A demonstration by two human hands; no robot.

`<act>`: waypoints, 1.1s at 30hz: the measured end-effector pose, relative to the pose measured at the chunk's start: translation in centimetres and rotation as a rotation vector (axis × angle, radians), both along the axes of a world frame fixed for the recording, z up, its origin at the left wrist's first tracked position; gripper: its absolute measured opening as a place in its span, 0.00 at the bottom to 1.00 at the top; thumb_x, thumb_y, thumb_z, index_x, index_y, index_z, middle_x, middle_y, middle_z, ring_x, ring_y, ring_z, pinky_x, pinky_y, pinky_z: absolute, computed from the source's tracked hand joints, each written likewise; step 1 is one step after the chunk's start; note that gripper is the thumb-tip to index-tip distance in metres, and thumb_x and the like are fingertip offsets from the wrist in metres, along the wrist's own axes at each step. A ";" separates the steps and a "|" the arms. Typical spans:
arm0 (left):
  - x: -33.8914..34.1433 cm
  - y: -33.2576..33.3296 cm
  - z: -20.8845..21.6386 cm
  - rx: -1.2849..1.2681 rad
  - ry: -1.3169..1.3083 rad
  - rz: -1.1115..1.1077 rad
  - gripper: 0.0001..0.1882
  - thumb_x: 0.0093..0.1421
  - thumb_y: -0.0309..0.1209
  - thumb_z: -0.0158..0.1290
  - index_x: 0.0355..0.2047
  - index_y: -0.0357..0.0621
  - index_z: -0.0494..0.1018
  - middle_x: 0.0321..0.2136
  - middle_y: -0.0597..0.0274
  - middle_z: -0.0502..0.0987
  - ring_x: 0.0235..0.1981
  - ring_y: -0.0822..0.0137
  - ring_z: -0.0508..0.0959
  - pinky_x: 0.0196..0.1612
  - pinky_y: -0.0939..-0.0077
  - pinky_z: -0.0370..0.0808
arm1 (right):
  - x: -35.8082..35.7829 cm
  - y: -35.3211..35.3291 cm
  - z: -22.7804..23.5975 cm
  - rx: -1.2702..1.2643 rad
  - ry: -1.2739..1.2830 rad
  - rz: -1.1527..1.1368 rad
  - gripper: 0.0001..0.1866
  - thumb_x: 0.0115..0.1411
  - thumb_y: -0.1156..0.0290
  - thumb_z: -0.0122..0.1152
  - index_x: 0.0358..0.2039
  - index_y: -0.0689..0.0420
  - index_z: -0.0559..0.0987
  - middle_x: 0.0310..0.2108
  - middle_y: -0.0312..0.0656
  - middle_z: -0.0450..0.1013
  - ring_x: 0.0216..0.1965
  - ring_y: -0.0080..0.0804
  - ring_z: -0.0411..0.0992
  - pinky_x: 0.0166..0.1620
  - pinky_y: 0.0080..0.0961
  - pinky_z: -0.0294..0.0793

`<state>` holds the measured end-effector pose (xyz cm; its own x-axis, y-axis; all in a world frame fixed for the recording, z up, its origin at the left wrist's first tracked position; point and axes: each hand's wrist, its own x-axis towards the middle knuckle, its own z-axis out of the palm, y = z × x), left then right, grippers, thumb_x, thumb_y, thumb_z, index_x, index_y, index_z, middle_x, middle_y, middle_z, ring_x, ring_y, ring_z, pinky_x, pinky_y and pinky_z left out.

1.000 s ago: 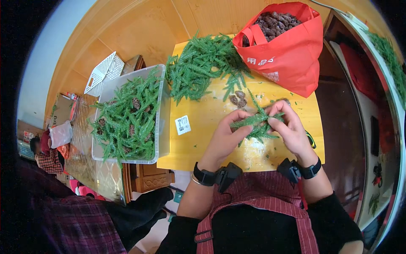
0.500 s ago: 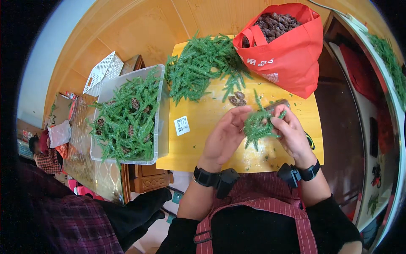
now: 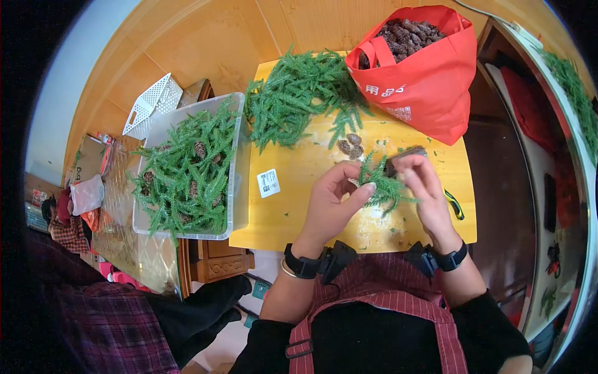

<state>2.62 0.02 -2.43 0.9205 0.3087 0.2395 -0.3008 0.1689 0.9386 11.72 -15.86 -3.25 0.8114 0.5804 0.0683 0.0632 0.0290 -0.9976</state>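
A green artificial pine sprig [image 3: 387, 190] is pinched between the thumb and fingers of my left hand [image 3: 333, 202], over the yellow board [image 3: 293, 215]. My right hand [image 3: 431, 199] is just right of the sprig, its fingers bent and smeared by motion, so whether anything is between them does not show. Beyond its fingertips lies a dark, flat-ended object [image 3: 408, 153], partly hidden, its kind unclear. A few small brown pine cones [image 3: 350, 146] rest on the board behind my left hand.
A pile of green sprigs [image 3: 299, 100] and a red bag [image 3: 417, 93] of pine cones stand at the back. On the left is a clear plastic bin [image 3: 237, 156] of sprigs and cones. A white label [image 3: 268, 182] and a yellow-black tool [image 3: 455, 206] lie on the board.
My left hand has closed on the sprig, where it was loosely cupped beside it. My right hand's fingers have come off the sprig and moved slightly up.
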 end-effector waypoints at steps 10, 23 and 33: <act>-0.6 0.0 1.6 -0.155 0.196 -0.136 0.08 0.55 0.23 0.51 0.34 0.40 0.65 0.27 0.66 0.72 0.24 0.81 0.71 0.24 0.89 0.66 | -1.5 0.0 4.4 -0.158 -0.902 0.102 0.45 0.27 0.62 0.75 0.50 0.57 0.65 0.45 0.48 0.65 0.48 0.44 0.64 0.49 0.36 0.63; -0.6 -0.2 1.6 -0.356 0.269 -0.305 0.10 0.58 0.26 0.48 0.40 0.40 0.64 0.29 0.67 0.70 0.25 0.79 0.72 0.21 0.90 0.67 | -1.9 0.2 4.2 -0.324 -0.929 0.143 0.41 0.29 0.72 0.70 0.49 0.54 0.67 0.40 0.44 0.67 0.41 0.41 0.66 0.44 0.33 0.62; -0.8 0.6 0.2 -0.643 0.365 -0.537 0.17 0.57 0.26 0.48 0.47 0.40 0.61 0.38 0.61 0.72 0.33 0.78 0.73 0.31 0.87 0.72 | -1.2 -0.2 4.0 -0.261 -0.979 0.070 0.36 0.25 0.73 0.70 0.42 0.54 0.70 0.38 0.42 0.66 0.42 0.41 0.66 0.45 0.33 0.62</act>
